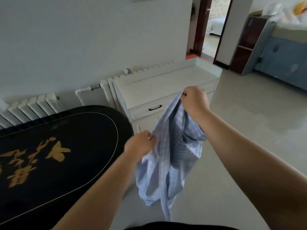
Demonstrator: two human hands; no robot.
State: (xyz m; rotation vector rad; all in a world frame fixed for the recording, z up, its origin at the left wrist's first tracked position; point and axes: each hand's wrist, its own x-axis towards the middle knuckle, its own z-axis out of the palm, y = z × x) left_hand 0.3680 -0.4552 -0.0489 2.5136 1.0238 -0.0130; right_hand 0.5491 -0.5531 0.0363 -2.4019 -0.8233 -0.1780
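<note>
Two hands are out in front, says the first child. What do they hold?

"Both hold one light blue striped cloth (167,160). The right hand (193,101) is the higher one. Its fingers are curled tight on a top bit of the cloth. The left hand (139,145) is lower and nearer to the person. It pinches the edge of the cloth at its side."

"Where is the cloth, then?"

"It is up in the air. It runs from the right hand down to the left hand, then hangs in loose folds below both hands. It touches nothing else that I can see. The pale floor (249,130) is under it."

"What is beside the hands?"

"A black worktop (58,130) with gold shapes on it sits to the left of the left hand, just beside it. A white cabinet (157,87) with a dark drawer handle (155,107) stands past both hands, by the wall. White radiators (33,107) line the wall past the worktop, well to the left of the hands."
</note>
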